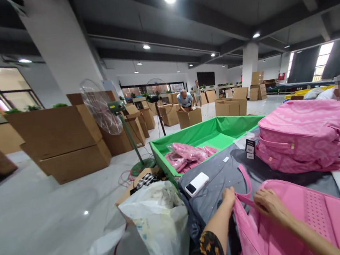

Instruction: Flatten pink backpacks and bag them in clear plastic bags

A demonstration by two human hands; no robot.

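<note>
At the lower right of the frame lies a pink bag. The left hand is closed on its edge; the right hand touches its top, but I cannot tell if the fingers grip. Above it, a second bag rests.

Head-worn camera: wide view from above near edge of counter, facing forward, slightly down, into deep hall. Close to lens: left hand toward 5 o'clock, right hand toward 4. Farther: ceiling at 12, floor toward 8.
</note>
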